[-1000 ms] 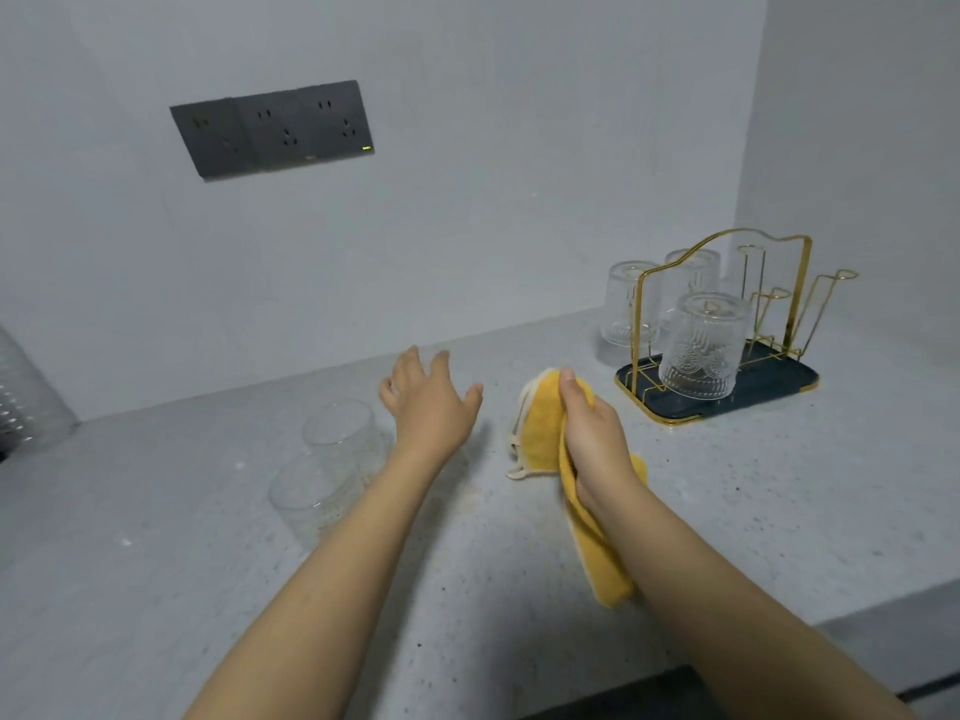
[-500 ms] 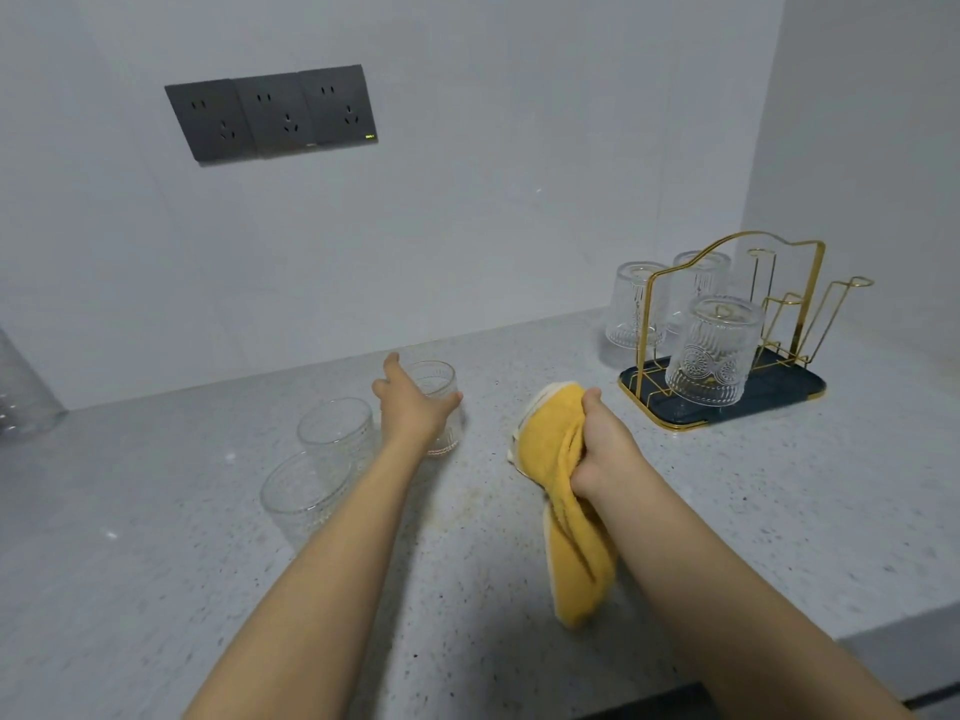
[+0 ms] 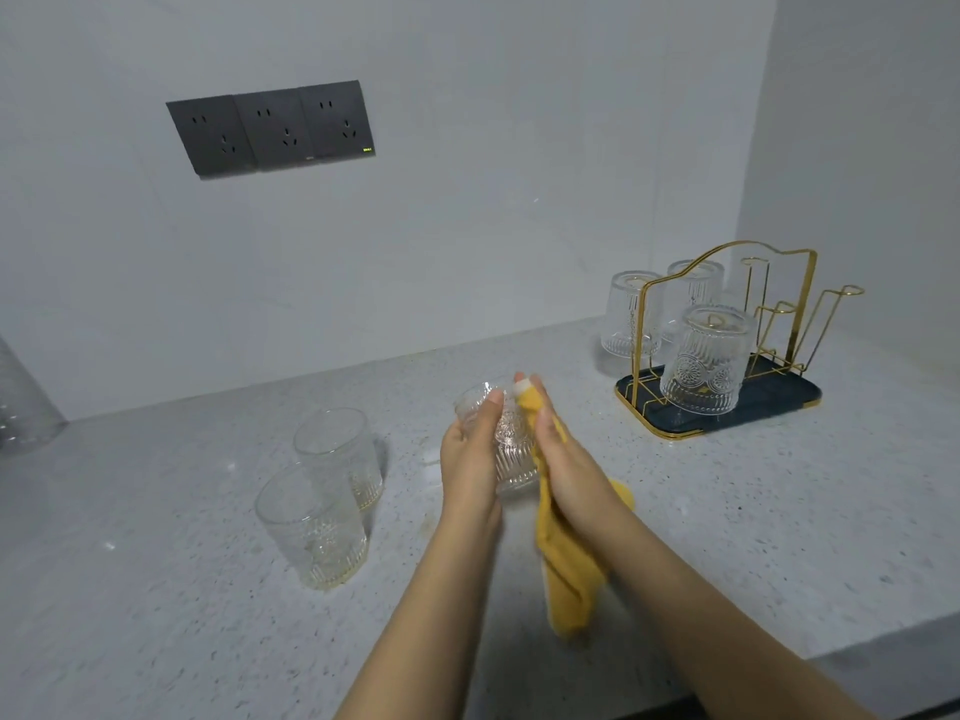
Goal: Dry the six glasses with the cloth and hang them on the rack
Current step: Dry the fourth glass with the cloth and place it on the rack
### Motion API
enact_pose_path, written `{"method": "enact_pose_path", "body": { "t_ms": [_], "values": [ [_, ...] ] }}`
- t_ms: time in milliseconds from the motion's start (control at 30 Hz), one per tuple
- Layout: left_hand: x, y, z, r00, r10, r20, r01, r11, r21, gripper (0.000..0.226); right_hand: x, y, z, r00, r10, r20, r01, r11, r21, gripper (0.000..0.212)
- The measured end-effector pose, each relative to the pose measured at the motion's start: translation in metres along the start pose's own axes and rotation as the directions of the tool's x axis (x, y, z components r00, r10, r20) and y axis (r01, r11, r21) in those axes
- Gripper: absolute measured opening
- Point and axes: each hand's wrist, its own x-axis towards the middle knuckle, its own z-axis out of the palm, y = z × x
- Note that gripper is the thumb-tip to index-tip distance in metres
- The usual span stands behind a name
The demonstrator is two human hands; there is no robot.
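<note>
My left hand (image 3: pixel 470 459) grips a ribbed clear glass (image 3: pixel 511 439) lifted above the counter at centre. My right hand (image 3: pixel 563 459) presses the yellow cloth (image 3: pixel 569 574) against the glass's right side; the cloth hangs down below my wrist. Two more upright glasses (image 3: pixel 337 454) (image 3: pixel 311 527) stand on the counter to the left. At the right, the gold wire rack (image 3: pixel 727 324) on a dark tray (image 3: pixel 779 402) holds three upside-down glasses: front (image 3: pixel 709 358), back left (image 3: pixel 626 314), back right (image 3: pixel 696 288).
Speckled grey counter (image 3: pixel 727 511) with its front edge at the lower right. White wall behind with a dark triple socket panel (image 3: pixel 270 127). A clear plastic object (image 3: pixel 21 402) sits at the far left edge. Several rack pegs on the right side are bare.
My left hand took the third glass from the counter and lifted it toward the centre. My right hand brought the cloth up against it.
</note>
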Motion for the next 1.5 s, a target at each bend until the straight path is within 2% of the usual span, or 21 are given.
{"method": "enact_pose_path", "body": {
  "t_ms": [33, 100, 167, 233, 300, 333, 367, 467, 533, 633, 667, 700, 767, 833, 900, 967, 1033, 1133, 1300, 1433, 1500],
  "values": [
    [0.003, 0.000, 0.000, 1.000, 0.004, 0.018, -0.005, 1.000, 0.030, 0.033, 0.000, 0.007, 0.002, 0.996, -0.079, 0.048, 0.083, 0.993, -0.078, 0.035],
    [0.007, -0.001, -0.001, 0.999, 0.015, 0.052, -0.020, 0.995, 0.100, 0.028, 0.005, 0.016, 0.004, 0.981, -0.172, 0.095, 0.189, 0.956, -0.224, 0.036],
    [0.011, -0.002, -0.002, 0.997, 0.034, 0.066, -0.042, 0.991, 0.125, 0.030, 0.016, 0.020, 0.003, 0.982, -0.176, 0.069, 0.185, 0.969, -0.165, 0.043],
    [0.011, -0.004, -0.002, 0.997, 0.034, 0.072, -0.043, 0.990, 0.132, 0.036, 0.031, 0.022, 0.003, 1.000, -0.015, -0.018, 0.016, 0.999, 0.034, 0.047],
    [0.012, -0.009, -0.003, 0.997, 0.035, 0.068, -0.044, 0.990, 0.137, 0.041, 0.043, 0.027, 0.000, 0.971, 0.232, -0.050, -0.218, 0.956, 0.198, 0.054],
    [0.013, -0.010, -0.004, 0.997, 0.044, 0.059, -0.051, 0.990, 0.133, 0.040, 0.042, 0.029, 0.001, 0.962, 0.266, -0.053, -0.251, 0.947, 0.200, 0.053],
    [0.015, -0.010, -0.006, 0.999, 0.040, 0.035, -0.043, 0.993, 0.110, 0.037, 0.036, 0.029, 0.005, 0.976, 0.212, -0.041, -0.203, 0.968, 0.149, 0.048],
    [0.020, -0.003, -0.010, 1.000, 0.012, 0.018, -0.013, 0.999, 0.047, 0.035, 0.014, 0.022, 0.019, 0.987, -0.151, 0.059, 0.158, 0.976, -0.152, 0.040],
    [0.020, -0.005, -0.009, 0.999, 0.035, 0.031, -0.038, 0.996, 0.084, 0.039, 0.019, 0.029, 0.017, 0.982, -0.188, 0.032, 0.190, 0.974, -0.126, 0.042],
    [0.014, -0.013, -0.002, 0.997, 0.047, 0.055, -0.054, 0.989, 0.137, 0.056, 0.044, 0.043, 0.003, 0.966, 0.243, -0.094, -0.220, 0.954, 0.203, 0.052],
    [0.014, -0.014, -0.001, 0.997, 0.045, 0.061, -0.053, 0.988, 0.144, 0.053, 0.046, 0.043, 0.000, 0.933, 0.351, -0.083, -0.321, 0.913, 0.251, 0.056],
    [0.012, -0.014, -0.001, 0.997, 0.040, 0.064, -0.048, 0.990, 0.131, 0.044, 0.043, 0.043, 0.001, 0.931, 0.353, -0.088, -0.327, 0.918, 0.224, 0.057],
    [0.015, -0.011, -0.003, 0.999, 0.011, 0.050, -0.014, 0.998, 0.056, 0.038, 0.026, 0.039, 0.007, 0.993, 0.070, -0.090, -0.068, 0.997, 0.024, 0.048],
    [0.017, -0.008, -0.007, 0.999, -0.011, 0.042, 0.010, 1.000, 0.024, 0.040, 0.014, 0.033, 0.014, 0.967, -0.254, 0.010, 0.249, 0.938, -0.239, 0.045],
    [0.015, -0.008, -0.007, 0.999, -0.010, 0.048, 0.008, 0.999, 0.038, 0.039, 0.016, 0.034, 0.016, 0.951, -0.308, 0.040, 0.308, 0.918, -0.249, 0.042],
    [0.012, -0.009, -0.005, 0.996, -0.010, 0.084, 0.005, 0.998, 0.057, 0.037, 0.027, 0.035, 0.010, 0.993, -0.028, -0.110, 0.032, 0.999, 0.034, 0.041],
    [0.009, -0.011, -0.002, 0.993, -0.016, 0.118, 0.008, 0.998, 0.069, 0.034, 0.038, 0.036, 0.002, 0.916, 0.388, -0.103, -0.330, 0.874, 0.357, 0.050],
    [0.009, -0.012, -0.001, 0.991, -0.029, 0.130, 0.024, 0.999, 0.042, 0.042, 0.036, 0.041, -0.004, 0.875, 0.482, -0.046, -0.411, 0.790, 0.455, 0.056],
    [0.010, -0.008, -0.002, 0.991, 0.055, 0.124, -0.079, 0.978, 0.194, 0.060, 0.027, 0.034, -0.001, 0.909, 0.392, -0.139, -0.332, 0.885, 0.327, 0.065],
    [0.006, -0.013, 0.002, 0.985, 0.146, 0.093, -0.169, 0.927, 0.336, 0.068, 0.018, 0.024, 0.001, 0.968, 0.125, -0.220, -0.101, 0.988, 0.114, 0.054],
    [0.003, -0.018, 0.004, 0.982, 0.125, 0.141, -0.169, 0.918, 0.360, 0.090, 0.017, 0.024, 0.003, 0.978, 0.048, -0.203, -0.034, 0.997, 0.070, 0.054]
  ]
}}
